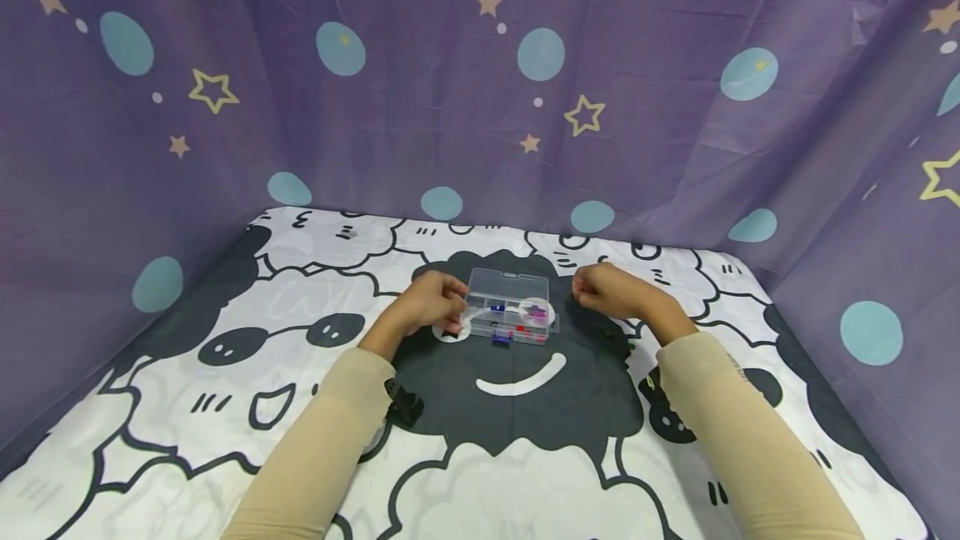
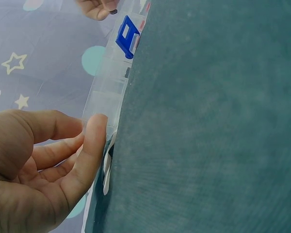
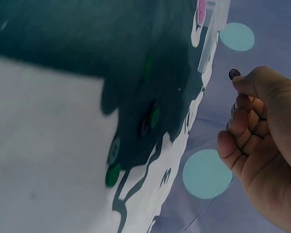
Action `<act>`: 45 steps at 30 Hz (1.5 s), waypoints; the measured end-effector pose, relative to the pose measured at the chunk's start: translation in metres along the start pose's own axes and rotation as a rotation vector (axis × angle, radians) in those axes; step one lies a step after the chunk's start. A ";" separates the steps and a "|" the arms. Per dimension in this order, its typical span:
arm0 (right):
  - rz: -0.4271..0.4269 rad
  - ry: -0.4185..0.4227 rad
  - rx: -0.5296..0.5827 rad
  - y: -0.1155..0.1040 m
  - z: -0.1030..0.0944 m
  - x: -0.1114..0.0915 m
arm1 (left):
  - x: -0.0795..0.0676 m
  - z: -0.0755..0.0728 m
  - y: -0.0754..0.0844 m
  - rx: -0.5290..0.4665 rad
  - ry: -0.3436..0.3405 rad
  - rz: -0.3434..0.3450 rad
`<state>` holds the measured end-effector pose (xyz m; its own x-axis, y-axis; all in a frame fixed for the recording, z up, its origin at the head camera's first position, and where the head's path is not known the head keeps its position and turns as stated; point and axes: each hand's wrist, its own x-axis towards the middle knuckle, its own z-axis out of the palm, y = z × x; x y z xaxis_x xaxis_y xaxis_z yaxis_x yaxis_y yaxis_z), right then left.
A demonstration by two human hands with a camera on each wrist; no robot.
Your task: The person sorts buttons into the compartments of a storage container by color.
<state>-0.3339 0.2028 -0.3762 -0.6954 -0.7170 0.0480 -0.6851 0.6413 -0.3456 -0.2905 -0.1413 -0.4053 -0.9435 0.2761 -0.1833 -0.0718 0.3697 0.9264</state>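
A clear plastic compartment box (image 1: 487,327) sits on the dark patch of the cloth, its transparent lid (image 1: 508,284) raised at the back. Blue, red and pink small pieces show in its compartments, and a blue latch (image 2: 128,38) is at its front. My left hand (image 1: 431,302) holds the left end of the box between thumb and fingers. To the right of the box, my right hand (image 1: 609,290) is raised, pinching a small dark button (image 3: 234,74) between thumb and forefinger. The other fingers of that hand are curled.
Several loose buttons lie on the cloth at the right, among them a green button (image 3: 113,175). A black object (image 1: 405,405) is by the left sleeve. A patterned cloth (image 1: 525,482) covers the table, and a purple curtain (image 1: 450,107) hangs behind it.
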 end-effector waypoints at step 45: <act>-0.152 -0.050 0.026 -0.057 0.024 0.033 | 0.001 0.001 -0.001 0.006 0.001 0.004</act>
<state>-0.3131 0.1359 -0.3772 -0.5722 -0.8182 0.0550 -0.7752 0.5178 -0.3619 -0.2907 -0.1409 -0.4063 -0.9439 0.2769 -0.1798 -0.0665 0.3739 0.9251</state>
